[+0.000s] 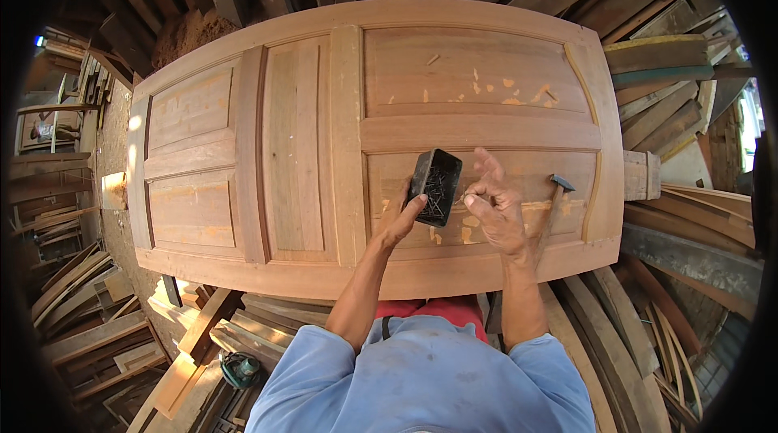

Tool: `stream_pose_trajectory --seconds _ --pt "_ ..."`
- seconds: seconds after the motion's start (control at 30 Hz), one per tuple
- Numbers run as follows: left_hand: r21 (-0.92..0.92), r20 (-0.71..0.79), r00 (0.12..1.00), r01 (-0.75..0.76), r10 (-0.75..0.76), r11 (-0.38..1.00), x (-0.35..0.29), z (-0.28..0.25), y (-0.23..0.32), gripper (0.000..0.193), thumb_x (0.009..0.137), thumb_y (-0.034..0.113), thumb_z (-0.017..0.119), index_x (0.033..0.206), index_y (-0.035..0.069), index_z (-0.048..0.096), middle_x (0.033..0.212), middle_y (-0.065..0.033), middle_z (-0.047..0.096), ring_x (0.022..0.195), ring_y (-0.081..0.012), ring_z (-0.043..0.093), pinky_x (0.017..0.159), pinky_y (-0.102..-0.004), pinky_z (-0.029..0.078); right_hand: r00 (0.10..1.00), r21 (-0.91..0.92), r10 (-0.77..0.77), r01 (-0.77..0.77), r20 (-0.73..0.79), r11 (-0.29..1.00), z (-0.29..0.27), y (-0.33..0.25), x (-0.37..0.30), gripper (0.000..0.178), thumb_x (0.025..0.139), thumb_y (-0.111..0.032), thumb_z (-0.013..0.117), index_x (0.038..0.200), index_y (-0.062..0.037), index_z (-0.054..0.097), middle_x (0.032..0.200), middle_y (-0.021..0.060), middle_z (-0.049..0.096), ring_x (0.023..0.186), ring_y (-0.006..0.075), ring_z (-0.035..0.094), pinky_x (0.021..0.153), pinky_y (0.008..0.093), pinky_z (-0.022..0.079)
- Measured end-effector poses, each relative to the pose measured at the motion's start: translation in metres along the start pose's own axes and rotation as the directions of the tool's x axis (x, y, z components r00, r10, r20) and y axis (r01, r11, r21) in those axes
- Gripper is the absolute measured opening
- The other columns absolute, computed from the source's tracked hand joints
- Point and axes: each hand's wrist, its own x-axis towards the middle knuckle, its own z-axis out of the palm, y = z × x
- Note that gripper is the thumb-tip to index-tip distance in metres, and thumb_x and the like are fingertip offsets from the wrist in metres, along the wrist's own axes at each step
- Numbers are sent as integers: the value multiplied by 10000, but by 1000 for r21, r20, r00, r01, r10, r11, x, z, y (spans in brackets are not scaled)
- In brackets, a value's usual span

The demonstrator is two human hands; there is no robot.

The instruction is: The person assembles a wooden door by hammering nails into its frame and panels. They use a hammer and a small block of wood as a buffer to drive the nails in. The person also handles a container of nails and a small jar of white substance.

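Observation:
My left hand [399,222] grips a small black open-topped box [422,176] by its near end, thumb over the rim. Many thin nails [440,186] lie loose inside it. Just right of the box, my right hand [498,212] is closed in a pinch of thumb and forefinger, its other fingers partly raised. What sits in the pinch is too small to name. Both hands are above a large panelled wooden door [348,109] lying flat. A hammer [554,204] rests on the door beside my right hand, its wooden handle partly behind my forearm.
Pale patches [519,99] and small wood bits [433,59] mark the door's panels. Stacked boards [664,100] crowd the right and far sides. A teal-and-black power tool [240,368] sits on timber at the lower left. More planks [77,279] are piled at left.

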Motion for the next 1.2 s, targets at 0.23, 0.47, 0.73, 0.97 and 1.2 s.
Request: stream_pose_trajectory --seconds 0.23,0.47,0.73,0.97,1.2 --pt "822 -176 905 -82 387 564 -17 -10 -1 639 1005 377 631 1514 10 509 1278 -338 646 1307 -405 604 1121 -488 464 997 -24 68 -69 -37 997 16 9 -1 79 909 -106 725 922 -31 747 1642 236 401 1493 412 418 1172 551 379" --pt "249 -243 909 -278 338 928 -40 11 38 325 911 148 839 1161 -22 718 985 -106 766 892 -170 712 807 -315 578 990 -85 120 -126 -73 988 43 44 -1 52 907 -72 721 918 -32 754 1609 223 438 1464 415 464 1152 519 422" --pt "25 -179 979 -90 94 996 -21 -4 14 178 971 69 766 1114 -25 717 939 -71 752 847 -98 696 740 -258 570 984 -191 165 -174 -62 966 63 66 0 175 952 -142 702 985 12 779 1537 279 506 1405 398 524 1116 489 456" --pt "-287 -264 962 -150 72 946 -14 -11 -1 249 990 42 749 1200 -26 633 965 -75 730 832 -106 694 755 -246 607 972 -194 207 -225 -109 955 66 81 1 235 994 -149 673 1039 60 771 1382 294 630 1327 338 593 1040 446 500" --pt "-370 -214 977 -91 10 924 -16 -19 6 209 1013 99 740 1184 -5 680 963 -46 725 836 -100 674 769 -240 588 993 -416 72 -103 -89 903 73 58 2 146 953 -92 720 956 51 748 1244 244 680 1143 329 660 945 432 534"
